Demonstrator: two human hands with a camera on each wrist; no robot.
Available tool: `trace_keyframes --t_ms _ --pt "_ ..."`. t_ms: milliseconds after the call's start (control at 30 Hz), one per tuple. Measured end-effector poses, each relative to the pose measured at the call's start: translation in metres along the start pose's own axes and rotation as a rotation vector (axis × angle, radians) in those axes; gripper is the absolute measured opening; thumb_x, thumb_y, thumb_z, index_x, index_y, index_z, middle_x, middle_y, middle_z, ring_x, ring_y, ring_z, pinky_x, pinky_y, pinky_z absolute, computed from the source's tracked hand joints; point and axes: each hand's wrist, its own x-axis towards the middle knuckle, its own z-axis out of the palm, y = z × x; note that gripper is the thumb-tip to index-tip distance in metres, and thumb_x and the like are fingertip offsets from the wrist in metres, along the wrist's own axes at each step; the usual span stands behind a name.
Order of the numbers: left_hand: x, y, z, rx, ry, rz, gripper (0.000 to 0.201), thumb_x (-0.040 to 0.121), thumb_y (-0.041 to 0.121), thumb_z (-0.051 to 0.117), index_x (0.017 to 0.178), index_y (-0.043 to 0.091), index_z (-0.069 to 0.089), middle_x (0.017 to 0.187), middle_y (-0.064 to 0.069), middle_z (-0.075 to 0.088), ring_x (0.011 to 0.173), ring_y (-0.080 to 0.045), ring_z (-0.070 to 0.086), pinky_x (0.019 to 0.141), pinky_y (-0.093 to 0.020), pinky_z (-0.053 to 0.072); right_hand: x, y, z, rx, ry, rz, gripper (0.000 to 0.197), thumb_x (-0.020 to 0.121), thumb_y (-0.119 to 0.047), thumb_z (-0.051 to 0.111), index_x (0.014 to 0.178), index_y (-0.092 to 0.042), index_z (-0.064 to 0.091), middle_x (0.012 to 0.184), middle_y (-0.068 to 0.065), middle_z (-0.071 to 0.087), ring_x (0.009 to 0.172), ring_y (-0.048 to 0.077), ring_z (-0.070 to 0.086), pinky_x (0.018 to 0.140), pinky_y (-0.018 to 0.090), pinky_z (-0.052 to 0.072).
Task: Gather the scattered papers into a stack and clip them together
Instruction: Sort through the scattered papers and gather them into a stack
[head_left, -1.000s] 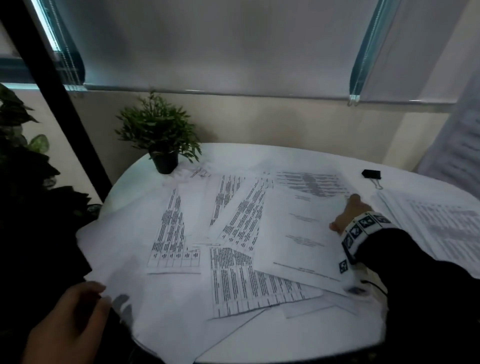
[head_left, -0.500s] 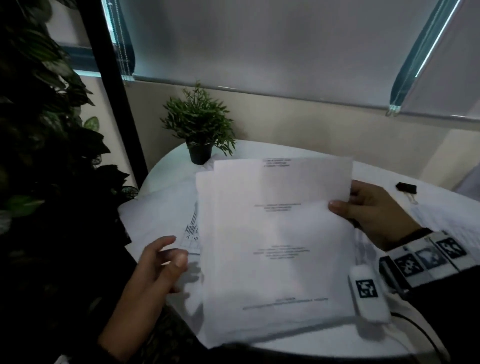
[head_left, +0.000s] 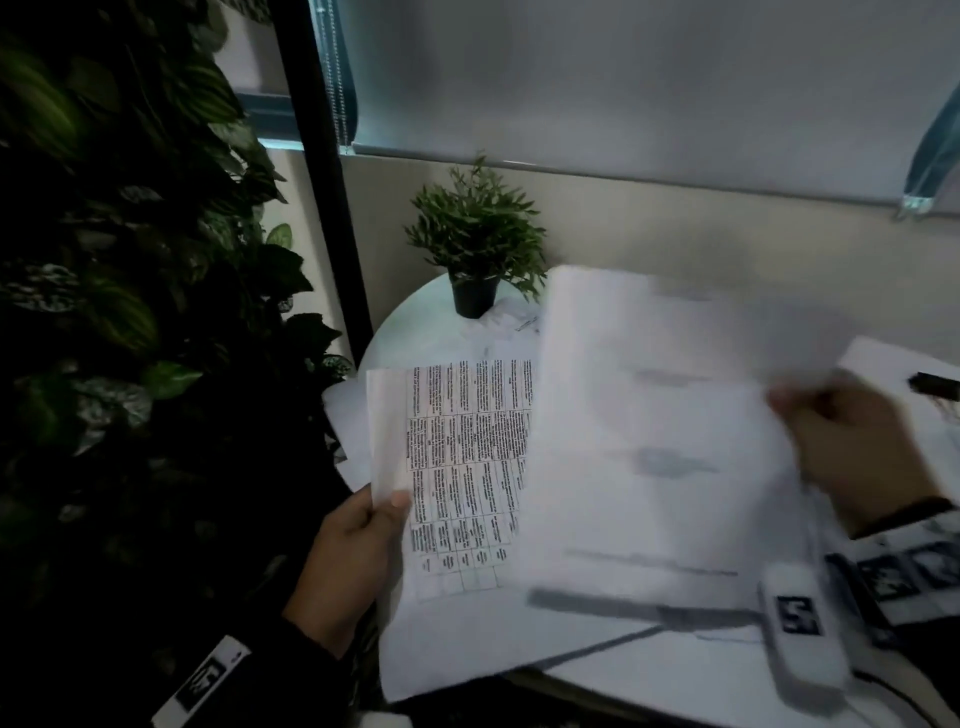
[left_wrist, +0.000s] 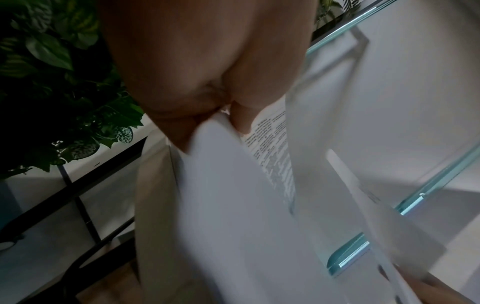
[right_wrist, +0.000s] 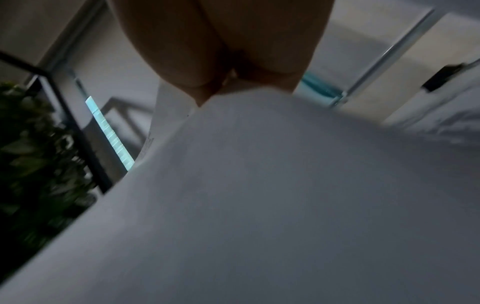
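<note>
left hand (head_left: 358, 545): grip clamped on the table sheet (head_left: 462, 467)
right hand (head_left: 852, 441): grip clamped on the blurred papers (head_left: 654, 441)
binder clip (head_left: 935, 385): counter's right edge

the scene is dimly lit, with cool light admitted through the roller blind (head_left: 623, 73) at the back. the foliage (head_left: 104, 260) on the left is lost in near-black shadow. heavy motion blur is seen on the papers (head_left: 660, 441) and the right hand (head_left: 857, 447), while the printed sheet (head_left: 462, 467) is rendered sharp. both wrist views are smeared and noisy.
</note>
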Motion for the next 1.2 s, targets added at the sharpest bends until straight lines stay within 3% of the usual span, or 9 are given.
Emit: trace_keyframes --t_ms 67,200,333,500,600,800,900,1033,1200 --pt "-0.006 0.004 0.007 -0.039 -0.046 -0.019 0.024 0.097 0.020 0.047 0.099 0.008 0.068 0.094 -0.008 0.076 0.096 -0.030 0.070 0.090 -0.046 0.051 -0.017 -0.008 0.035 -0.145 -0.082 -0.029 0.007 0.091 -0.013 0.058 0.088 -0.016 0.064 0.081 0.000 0.066 0.072 0.013 0.059 0.065 0.023 0.044" --pt "-0.010 0.012 0.012 -0.154 -0.066 -0.128 0.031 0.097 0.040 0.043 0.095 0.017 0.063 0.081 0.007 0.071 0.069 -0.002 0.068 0.074 -0.026 0.045 -0.038 -0.003 0.096 -0.222 -0.301 0.062 0.026 0.092 -0.019 0.058 0.118 -0.017 0.059 0.114 -0.003 0.063 0.104 0.013 0.059 0.088 0.025 0.044" --pt "-0.002 0.004 0.003 0.152 -0.012 0.009 0.013 0.088 0.003 0.061 0.089 0.016 0.061 0.084 -0.002 0.072 0.075 -0.016 0.064 0.051 -0.015 0.051 -0.046 -0.019 0.113 -0.083 -0.439 0.140 0.039 0.092 -0.023 0.058 0.130 -0.030 0.049 0.120 -0.004 0.055 0.115 0.012 0.054 0.097 0.029 0.044" --pt "0.016 -0.005 -0.018 0.333 0.150 0.120 0.033 0.084 -0.008 0.061 0.111 0.010 0.056 0.095 -0.015 0.062 0.089 -0.029 0.060 0.083 -0.038 0.046 -0.004 0.000 0.057 -0.807 -0.716 0.084 0.104 0.076 -0.030 0.069 0.149 -0.032 -0.005 0.154 0.006 0.022 0.140 0.024 0.024 0.110 0.045 0.032" --pt "0.026 -0.016 -0.028 0.315 0.216 0.128 0.038 0.083 -0.009 0.061 0.114 0.013 0.055 0.104 -0.016 0.064 0.102 -0.039 0.061 0.091 -0.051 0.047 -0.005 0.009 0.030 -1.095 -0.859 0.254 0.122 0.065 -0.017 0.070 0.145 -0.035 -0.020 0.158 0.008 0.004 0.141 0.028 0.022 0.101 0.046 0.043" --pt "0.017 -0.018 -0.015 0.148 0.158 0.145 0.080 0.081 -0.020 0.056 0.144 0.020 0.027 0.124 -0.001 0.047 0.110 -0.020 0.049 0.093 -0.038 0.039 -0.021 0.020 0.030 -1.179 -0.881 0.193 0.104 0.077 -0.025 0.062 0.148 -0.032 -0.014 0.158 0.016 -0.002 0.135 0.030 0.036 0.097 0.038 0.047" --pt "0.018 -0.021 -0.020 0.247 0.081 0.189 0.065 0.082 -0.019 0.052 0.119 0.034 0.052 0.124 -0.005 0.056 0.112 -0.026 0.054 0.096 -0.044 0.043 -0.021 0.023 0.034 -1.206 -0.803 0.116 0.079 0.091 -0.028 0.048 0.150 -0.029 -0.004 0.156 0.016 0.016 0.127 0.030 0.045 0.099 0.039 0.045" --pt "0.020 -0.022 -0.023 0.239 0.060 0.121 0.044 0.085 -0.015 0.042 0.102 0.018 0.065 0.118 -0.009 0.061 0.111 -0.027 0.054 0.085 -0.031 0.039 -0.015 0.005 0.025 -1.126 -0.680 0.128 0.036 0.097 -0.023 0.041 0.133 -0.023 0.037 0.129 0.008 0.056 0.106 0.024 0.059 0.083 0.036 0.051" --pt "0.018 -0.020 -0.017 0.091 0.100 0.023 0.044 0.085 -0.013 0.040 0.105 0.014 0.068 0.110 0.002 0.067 0.101 -0.023 0.061 0.079 -0.031 0.044 -0.021 -0.041 0.033 -1.134 -0.491 -0.010 0.043 0.096 -0.019 0.040 0.139 -0.018 0.037 0.128 0.011 0.056 0.111 0.029 0.056 0.089 0.035 0.046"
